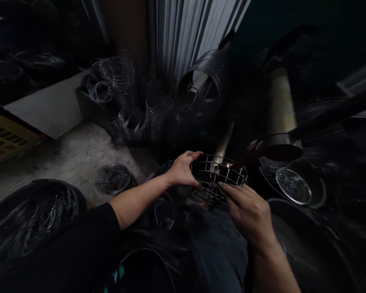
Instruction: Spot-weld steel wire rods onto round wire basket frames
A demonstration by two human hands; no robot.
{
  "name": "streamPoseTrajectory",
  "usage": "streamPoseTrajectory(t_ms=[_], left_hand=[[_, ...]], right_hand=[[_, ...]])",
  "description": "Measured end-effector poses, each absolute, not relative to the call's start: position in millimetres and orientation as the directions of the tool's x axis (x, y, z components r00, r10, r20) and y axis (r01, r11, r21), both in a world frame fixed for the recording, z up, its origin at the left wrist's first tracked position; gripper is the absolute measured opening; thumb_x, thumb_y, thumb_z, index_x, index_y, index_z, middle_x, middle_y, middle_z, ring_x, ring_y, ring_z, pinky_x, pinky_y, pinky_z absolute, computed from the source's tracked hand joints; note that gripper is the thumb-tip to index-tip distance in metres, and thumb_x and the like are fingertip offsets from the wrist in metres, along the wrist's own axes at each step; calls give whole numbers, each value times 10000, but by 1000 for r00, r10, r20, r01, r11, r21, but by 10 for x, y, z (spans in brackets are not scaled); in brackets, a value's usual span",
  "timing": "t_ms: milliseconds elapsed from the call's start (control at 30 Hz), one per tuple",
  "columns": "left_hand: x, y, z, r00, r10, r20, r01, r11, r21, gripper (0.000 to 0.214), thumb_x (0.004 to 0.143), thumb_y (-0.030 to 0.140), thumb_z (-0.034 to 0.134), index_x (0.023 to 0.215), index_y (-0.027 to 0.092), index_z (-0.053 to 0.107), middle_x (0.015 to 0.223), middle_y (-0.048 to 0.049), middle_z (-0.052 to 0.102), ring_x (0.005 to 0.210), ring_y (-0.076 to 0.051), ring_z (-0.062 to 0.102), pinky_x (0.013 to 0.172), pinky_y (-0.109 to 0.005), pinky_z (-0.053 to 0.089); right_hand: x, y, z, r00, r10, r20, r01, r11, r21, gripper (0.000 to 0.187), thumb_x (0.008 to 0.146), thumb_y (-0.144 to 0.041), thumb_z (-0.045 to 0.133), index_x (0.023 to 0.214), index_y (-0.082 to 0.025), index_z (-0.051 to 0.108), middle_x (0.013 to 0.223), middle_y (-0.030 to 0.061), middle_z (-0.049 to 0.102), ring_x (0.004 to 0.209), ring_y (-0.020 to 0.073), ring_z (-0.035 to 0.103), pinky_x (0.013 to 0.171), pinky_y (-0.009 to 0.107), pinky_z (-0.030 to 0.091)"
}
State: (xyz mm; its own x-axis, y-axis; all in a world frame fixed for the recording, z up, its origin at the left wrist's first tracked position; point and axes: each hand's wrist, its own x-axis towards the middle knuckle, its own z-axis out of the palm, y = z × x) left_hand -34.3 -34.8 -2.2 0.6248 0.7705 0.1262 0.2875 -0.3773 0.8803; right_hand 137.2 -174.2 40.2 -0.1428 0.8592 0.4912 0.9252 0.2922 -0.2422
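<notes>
Stacks of wire baskets (131,101) stand on the floor at back left, seemingly finished. The left hand (181,170) clasps the left rim of a wire basket (218,177) held above the lap. The right hand (250,211) pinches its near rim with the fingers (228,189); this one seems to be the piece in work.

Both hands hold a round wire basket (218,176) over the person's lap. The left hand (183,169) grips its left rim, fingers (192,155) curled over the top ring. The right hand (248,209) touches the near rim with outstretched fingers (228,189). On the concrete floor (79,154) beyond stand stacks of wire rings (132,122), with a loose wire coil (112,178) nearer. A yellow crate (6,136) lies far left.
</notes>
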Motion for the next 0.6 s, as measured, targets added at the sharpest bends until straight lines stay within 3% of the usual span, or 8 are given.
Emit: streamPoseTrajectory(t_ms=[433,600], left_hand=[[-206,-180,11,604,794,62,326,-317,891,1058,328,326,884,1305,185,505,1212,-81,515,1067,-282,565,957,-405,486],[-159,-139,-8,599,797,78,294,-309,905,1104,286,315,905,1301,137,508,1221,-112,532,1109,-297,545,997,-417,458]], right_hand=[[1489,-1541,387,-65,850,524,927,246,-283,230,905,-209,503,979,-204,721,890,37,724,783,185,659,753,335,523],[1499,-1600,395,82,839,539,889,183,-420,197,887,-263,584,1032,-229,713,941,37,719,821,196,669,766,340,537]])
